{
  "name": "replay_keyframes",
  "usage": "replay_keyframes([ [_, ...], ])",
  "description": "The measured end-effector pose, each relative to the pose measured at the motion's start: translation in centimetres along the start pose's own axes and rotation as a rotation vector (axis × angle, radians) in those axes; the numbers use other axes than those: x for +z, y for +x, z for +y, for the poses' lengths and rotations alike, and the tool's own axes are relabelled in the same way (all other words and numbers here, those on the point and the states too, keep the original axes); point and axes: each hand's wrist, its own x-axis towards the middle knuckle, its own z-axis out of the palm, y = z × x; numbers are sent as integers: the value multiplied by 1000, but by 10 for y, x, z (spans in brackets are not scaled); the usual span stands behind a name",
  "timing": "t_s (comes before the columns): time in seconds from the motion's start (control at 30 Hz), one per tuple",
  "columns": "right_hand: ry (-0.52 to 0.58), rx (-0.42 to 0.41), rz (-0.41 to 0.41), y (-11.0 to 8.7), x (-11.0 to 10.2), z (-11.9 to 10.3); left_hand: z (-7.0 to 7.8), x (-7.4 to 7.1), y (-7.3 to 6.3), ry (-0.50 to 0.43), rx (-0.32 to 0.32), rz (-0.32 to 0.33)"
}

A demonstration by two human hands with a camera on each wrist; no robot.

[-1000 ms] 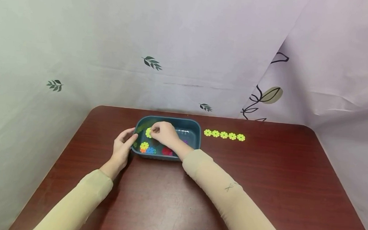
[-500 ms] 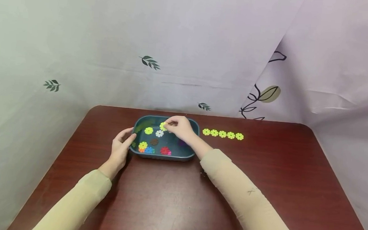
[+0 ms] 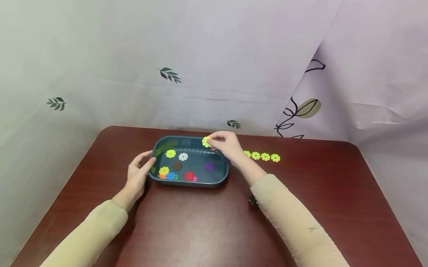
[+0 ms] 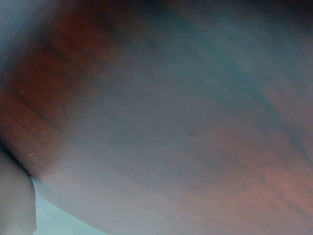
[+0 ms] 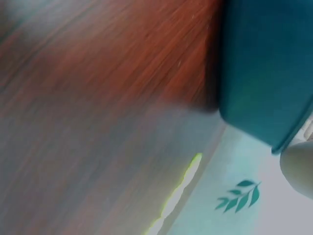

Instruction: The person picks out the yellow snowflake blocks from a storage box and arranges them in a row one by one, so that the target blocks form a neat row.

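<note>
My right hand pinches a yellow flower-shaped disc between thumb and fingers, above the far right part of a dark teal tray. The left hand grips the tray's left rim, thumb over the edge. Inside the tray lie a yellow-green disc, a white one, a brown disc, a purple disc, a red disc and an overlapping yellow, orange and blue cluster. In the right wrist view, the tray's outer wall shows; the held disc does not.
Right of the tray, a row of several yellow discs lies on the brown wooden table; my right hand partly covers its left end. A pale cloth wall with leaf prints stands behind the table.
My right hand has moved right and lifted the yellow disc from the tray's left part to its far right rim. The left hand stays on the tray.
</note>
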Motion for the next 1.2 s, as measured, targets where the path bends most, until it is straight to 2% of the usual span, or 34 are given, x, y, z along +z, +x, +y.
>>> replay_keyframes([
  [0.23,86,89,85,-3,-26,4,0,-1,-1,3,-4,-8],
  [0.4,125,128,102,-7,-47,4,-1,0,-1,-2,4,-11],
  [0.77,151,108,132,-15,-85,9,-3,-2,2,-16,22,-15],
  [1.2,218,46,187,-32,-127,25,-1,-1,2,-1,-1,-9],
])
